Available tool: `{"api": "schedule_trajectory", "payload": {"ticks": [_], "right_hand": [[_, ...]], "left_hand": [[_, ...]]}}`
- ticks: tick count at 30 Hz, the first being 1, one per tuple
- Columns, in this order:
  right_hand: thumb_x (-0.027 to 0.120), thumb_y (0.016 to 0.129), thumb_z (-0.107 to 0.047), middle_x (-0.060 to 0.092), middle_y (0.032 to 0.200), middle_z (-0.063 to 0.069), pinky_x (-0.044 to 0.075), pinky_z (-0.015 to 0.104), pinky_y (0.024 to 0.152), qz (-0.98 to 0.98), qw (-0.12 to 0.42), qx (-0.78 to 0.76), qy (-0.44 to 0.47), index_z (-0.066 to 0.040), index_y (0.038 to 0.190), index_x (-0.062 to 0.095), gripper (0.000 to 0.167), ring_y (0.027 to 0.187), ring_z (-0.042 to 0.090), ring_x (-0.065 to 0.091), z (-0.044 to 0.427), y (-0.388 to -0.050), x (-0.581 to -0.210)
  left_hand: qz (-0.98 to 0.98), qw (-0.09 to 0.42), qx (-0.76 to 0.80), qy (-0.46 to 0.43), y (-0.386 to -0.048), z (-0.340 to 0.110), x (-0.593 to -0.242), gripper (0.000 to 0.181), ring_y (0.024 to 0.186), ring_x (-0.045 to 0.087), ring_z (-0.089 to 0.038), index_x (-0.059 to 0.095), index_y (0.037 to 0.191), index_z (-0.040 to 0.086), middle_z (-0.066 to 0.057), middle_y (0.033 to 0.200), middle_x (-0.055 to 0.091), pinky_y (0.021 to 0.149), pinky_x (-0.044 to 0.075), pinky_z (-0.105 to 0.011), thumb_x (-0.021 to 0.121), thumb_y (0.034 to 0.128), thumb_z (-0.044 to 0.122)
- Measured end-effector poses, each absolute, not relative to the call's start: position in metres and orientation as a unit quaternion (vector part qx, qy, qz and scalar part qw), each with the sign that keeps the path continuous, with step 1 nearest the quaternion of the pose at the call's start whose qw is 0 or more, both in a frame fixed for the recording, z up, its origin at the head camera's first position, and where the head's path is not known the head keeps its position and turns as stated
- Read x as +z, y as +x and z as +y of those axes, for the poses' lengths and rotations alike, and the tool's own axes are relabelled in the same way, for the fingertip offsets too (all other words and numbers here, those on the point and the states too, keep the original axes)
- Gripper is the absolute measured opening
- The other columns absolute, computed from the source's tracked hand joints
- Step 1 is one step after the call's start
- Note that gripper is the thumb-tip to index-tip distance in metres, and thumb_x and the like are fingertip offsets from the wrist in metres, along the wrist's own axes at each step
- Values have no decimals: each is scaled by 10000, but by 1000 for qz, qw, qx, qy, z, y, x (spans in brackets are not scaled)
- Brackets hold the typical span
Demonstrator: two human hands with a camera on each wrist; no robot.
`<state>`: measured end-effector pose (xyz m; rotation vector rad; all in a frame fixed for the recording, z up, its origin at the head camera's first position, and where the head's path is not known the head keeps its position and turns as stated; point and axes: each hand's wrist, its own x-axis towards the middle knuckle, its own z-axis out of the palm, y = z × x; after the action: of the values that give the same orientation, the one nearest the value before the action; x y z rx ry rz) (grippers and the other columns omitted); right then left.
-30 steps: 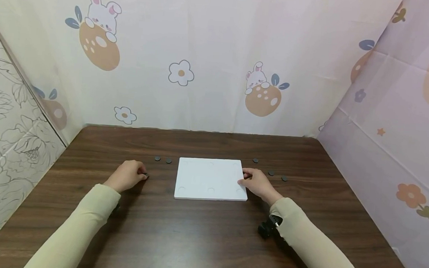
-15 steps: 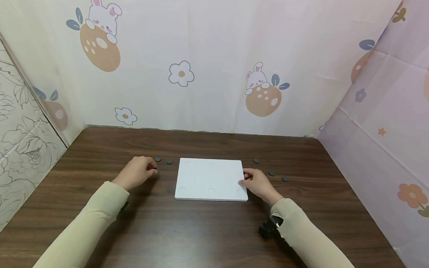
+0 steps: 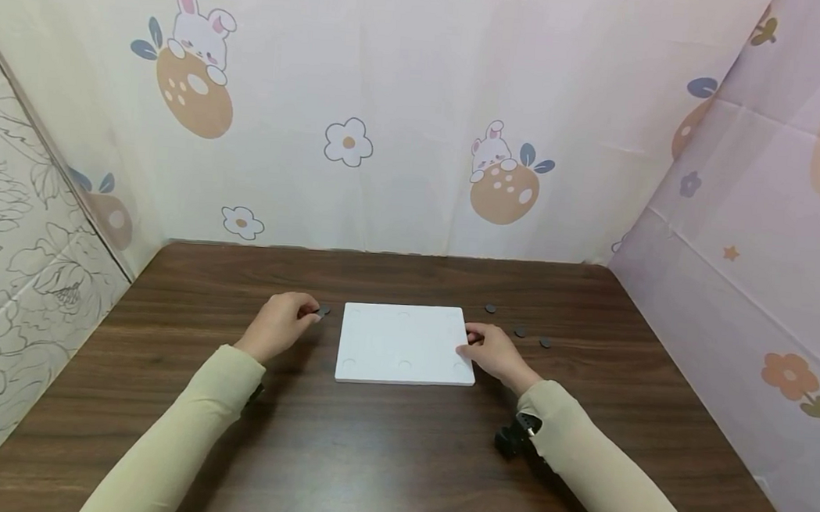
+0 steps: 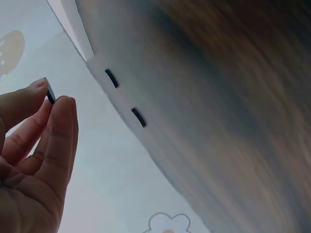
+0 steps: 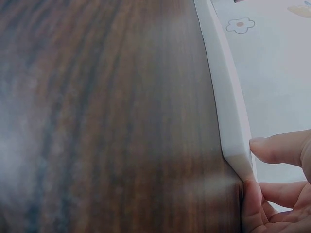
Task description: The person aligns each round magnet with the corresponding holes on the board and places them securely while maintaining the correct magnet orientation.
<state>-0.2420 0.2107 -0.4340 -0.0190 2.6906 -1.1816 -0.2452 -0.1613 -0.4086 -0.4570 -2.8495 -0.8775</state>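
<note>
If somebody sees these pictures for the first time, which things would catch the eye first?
Probably the bright white board on the dark table, its right edge held by the right hand. Next, the small dark disc pinched in the left hand, clearest in the left wrist view. Behind the table, the rabbit prints on the pale wall covering also stand out.

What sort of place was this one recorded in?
Probably a makeshift indoor recording booth: wrinkled rabbit-print sheeting stands right behind the wood-grain table, and a black camera-like device juts from the right sleeve.
</note>
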Motion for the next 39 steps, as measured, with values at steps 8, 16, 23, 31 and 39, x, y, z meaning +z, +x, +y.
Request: {"api": "schedule_trajectory", "payload": {"ticks": [8, 16, 23, 31, 39], "right_hand": [[665, 914, -142, 566, 1103, 138, 431, 298, 760, 913, 101, -395, -13, 32, 1405, 479, 553, 905, 225, 492, 212, -241, -434], [657, 915, -133, 566, 1106, 134, 433, 299, 756, 913, 98, -397, -10, 26, 1403, 484, 541, 903, 218, 492, 213, -241, -434], [661, 913, -131, 567, 1109, 136, 433, 291, 739, 911, 98, -400, -6, 20, 1399, 493, 536, 890, 216, 495, 212, -242, -436], [667, 910, -130, 570, 1115, 138, 440, 289, 743, 912, 98, -397, -7, 20, 1395, 498, 535, 896, 215, 498, 211, -241, -435], [663, 910, -127, 566, 1105, 142, 438, 287, 742, 912, 99, -398, -11, 33, 1410, 476, 557, 906, 224, 497, 211, -241, -432]], "left_hand": [[-938, 66, -301, -155, -251, -145, -414, 168, 841, 619, -220, 712, 1030, 12, -112, 948, 677, 753, 528, -386, 689, 914, 130], [-938, 53, -310, -148, -254, -127, -416, 181, 848, 598, -212, 715, 1043, 23, -99, 957, 650, 761, 521, -373, 687, 919, 152], [-941, 45, -306, -136, -259, -119, -417, 185, 841, 595, -203, 714, 1050, 29, -89, 948, 634, 761, 522, -365, 688, 919, 156], [-945, 45, -295, -135, -267, -113, -419, 159, 828, 587, -203, 721, 1024, 26, -97, 944, 635, 749, 519, -347, 688, 916, 137], [-955, 32, -264, -129, -276, -111, -420, 158, 824, 565, -210, 727, 1037, 37, -96, 936, 635, 753, 503, -359, 680, 916, 128]]}}
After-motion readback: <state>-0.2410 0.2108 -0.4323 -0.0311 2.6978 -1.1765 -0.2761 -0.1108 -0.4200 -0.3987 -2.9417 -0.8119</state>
